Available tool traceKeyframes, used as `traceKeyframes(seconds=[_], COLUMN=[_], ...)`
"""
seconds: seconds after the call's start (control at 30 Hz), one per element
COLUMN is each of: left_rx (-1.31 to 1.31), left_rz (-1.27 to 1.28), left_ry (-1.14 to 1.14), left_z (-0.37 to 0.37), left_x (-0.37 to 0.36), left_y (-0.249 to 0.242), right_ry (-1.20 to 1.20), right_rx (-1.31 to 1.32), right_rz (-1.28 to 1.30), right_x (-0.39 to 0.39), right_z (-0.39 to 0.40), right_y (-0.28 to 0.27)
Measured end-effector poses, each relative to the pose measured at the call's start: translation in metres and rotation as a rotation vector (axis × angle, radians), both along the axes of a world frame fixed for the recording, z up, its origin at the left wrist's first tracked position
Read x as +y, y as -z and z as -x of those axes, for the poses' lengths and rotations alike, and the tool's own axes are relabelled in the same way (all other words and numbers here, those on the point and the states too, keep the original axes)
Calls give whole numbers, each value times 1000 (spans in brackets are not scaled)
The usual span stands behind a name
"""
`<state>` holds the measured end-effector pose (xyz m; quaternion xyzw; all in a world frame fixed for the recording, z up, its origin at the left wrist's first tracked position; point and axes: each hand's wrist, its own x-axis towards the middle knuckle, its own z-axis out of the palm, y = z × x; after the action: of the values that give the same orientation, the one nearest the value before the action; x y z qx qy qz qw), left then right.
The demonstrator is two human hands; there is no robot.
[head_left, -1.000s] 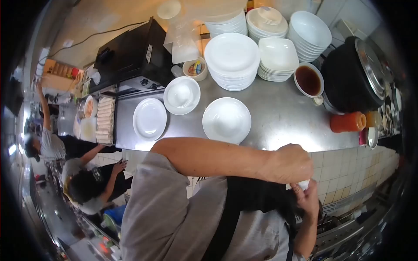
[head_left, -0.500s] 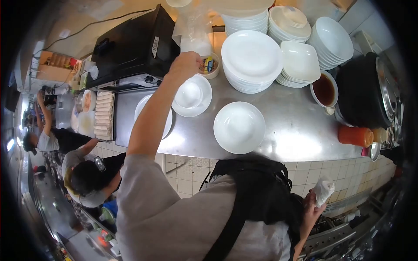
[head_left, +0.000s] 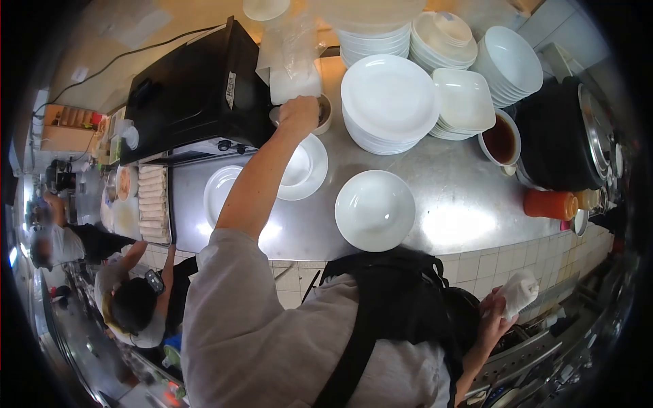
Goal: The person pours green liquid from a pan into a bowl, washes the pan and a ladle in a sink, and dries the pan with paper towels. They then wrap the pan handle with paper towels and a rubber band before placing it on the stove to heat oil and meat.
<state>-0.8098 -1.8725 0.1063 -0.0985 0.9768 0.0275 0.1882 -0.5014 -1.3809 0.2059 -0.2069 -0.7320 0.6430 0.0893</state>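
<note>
My left hand [head_left: 299,114] reaches far across the steel counter, its fingers curled at a small round bowl [head_left: 326,114] and covering part of it. Whatever the fingers hold, if anything, is hidden behind the hand. Beneath my forearm sits a white plate with a smaller bowl on it [head_left: 307,166], partly covered by the arm. Low at my right side, away from the counter, my right hand [head_left: 493,316] is closed on a bunched white cloth [head_left: 521,296]. A wide white bowl [head_left: 374,211] stands on the counter in front of my body.
Stacked round plates [head_left: 390,95], square dishes [head_left: 464,102] and deep bowls [head_left: 510,61] line the back. Right are a bowl of brown liquid [head_left: 500,139], a black cooker [head_left: 564,136] and an orange bottle [head_left: 549,204]. Left stand a black oven [head_left: 197,88], a tray of rolls [head_left: 153,204] and co-workers.
My left hand has shifted onto the small bowl, so the colourful packets seen in it earlier are hidden. My right hand has moved slightly right with the cloth. The view has shifted a little.
</note>
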Motion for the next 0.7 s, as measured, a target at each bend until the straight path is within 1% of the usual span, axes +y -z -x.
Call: traceKeyframes(seconds=[0.03, 0.07, 0.13, 0.2, 0.27, 0.3, 0.37, 0.4, 0.43, 0.53, 0.6, 0.63, 0.7], left_rx=[14, 27, 51, 67, 100, 93, 219, 159, 159, 219, 343, 345, 366], left_rz=[2, 2, -14, -24, -154, -152, -328, -329, -328, -344, -408, -408, -629], left_ry=[-3, -6, -26, -46, -67, -61, -141, -126, -127, -118, -135, -132, -174], left_z=[2, 4, 4, 1, -2, -3, -4, -4, -5, -12, -15, -15, -15], left_x=[-1, -2, -2, -7, -18, -27, -48, -52, -53, -53, -54, -57, -63], left_y=[3, 6, 0, -8, -16, -12, -2, -9, -14, -25, -28, -28, -31], right_ry=[28, 33, -11, 0, 9, 4, -2, 23, 49, -17, -24, -32, -38], right_rx=[21, 21, 13, 25, 39, 37, 27, 41, 58, 54, 62, 71, 78], right_rz=[60, 56, 71, 35, 3, -7, -15, -15, -14, 6, 6, 5, 15], right_x=[-2, -4, -5, -13, -13, -7, -9, -13, -17, -16, -19, -20, -15], right_z=[0, 1, 0, 2, 1, -1, -3, 0, 3, 6, 10, 11, 11], right_y=[2, 4, 5, -3, -4, -2, 0, -3, -4, -4, -5, -6, -2])
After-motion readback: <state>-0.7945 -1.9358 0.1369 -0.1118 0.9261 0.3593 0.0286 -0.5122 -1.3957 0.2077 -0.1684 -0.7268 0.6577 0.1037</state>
